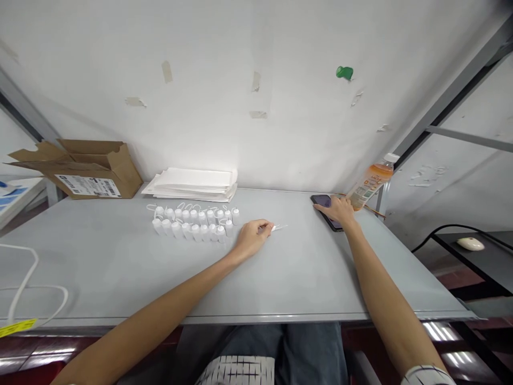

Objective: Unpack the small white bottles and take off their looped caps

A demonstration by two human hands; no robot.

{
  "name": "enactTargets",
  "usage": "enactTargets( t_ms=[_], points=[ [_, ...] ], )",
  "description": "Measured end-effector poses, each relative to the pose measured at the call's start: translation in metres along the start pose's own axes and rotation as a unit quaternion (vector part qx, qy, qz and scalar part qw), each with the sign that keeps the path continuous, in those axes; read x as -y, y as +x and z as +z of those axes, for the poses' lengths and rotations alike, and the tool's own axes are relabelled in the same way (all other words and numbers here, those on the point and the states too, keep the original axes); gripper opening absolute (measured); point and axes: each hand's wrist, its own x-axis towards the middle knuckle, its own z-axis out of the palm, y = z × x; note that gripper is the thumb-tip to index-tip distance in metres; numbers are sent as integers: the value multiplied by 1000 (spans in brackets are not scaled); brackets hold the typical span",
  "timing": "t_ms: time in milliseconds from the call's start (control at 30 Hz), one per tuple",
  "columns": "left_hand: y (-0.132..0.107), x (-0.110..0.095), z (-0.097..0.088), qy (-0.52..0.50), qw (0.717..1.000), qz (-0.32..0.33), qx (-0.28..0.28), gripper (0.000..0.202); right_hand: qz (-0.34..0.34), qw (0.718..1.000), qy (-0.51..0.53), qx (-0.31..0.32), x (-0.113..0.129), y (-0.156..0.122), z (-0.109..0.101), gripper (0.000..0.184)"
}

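Note:
My left hand (253, 235) is closed in a pinch just above the grey table, right of the bottles. From its fingertips sticks out a small white piece with a thin clear tip (279, 227); its exact kind is too small to tell. My right hand (337, 209) reaches over a dark smartphone (335, 225) that lies flat, thumb and fingers across its upper part. Small white plastic bottles (195, 231) stand upright in two rows to the left, some with thin white loops at their caps.
Behind the bottles lies a stack of white paper or envelopes (191, 183). An open cardboard box (94, 168) stands at the back left. A bottle of orange drink (371, 183) leans near the right hand. A white cable (30, 267) crosses the left side of the table (120, 272).

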Motion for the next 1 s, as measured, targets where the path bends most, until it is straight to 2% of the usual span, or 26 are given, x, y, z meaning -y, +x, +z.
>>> enactTargets(
  t_ms=[300,500,767,1000],
  points=[
    [2,2,1,-9,1000,-9,-8,37,-17,999,-10,-25,-5,5,8,73],
    [1,-1,0,-3,1000,-14,1,36,-56,997,-4,-54,-14,15,18,68],
    [1,0,0,-1,1000,-9,5,37,-32,998,16,-44,-10,5,10,77],
    [3,1,2,-6,1000,-16,7,36,-30,999,20,-35,-9,3,10,74]
  ],
)
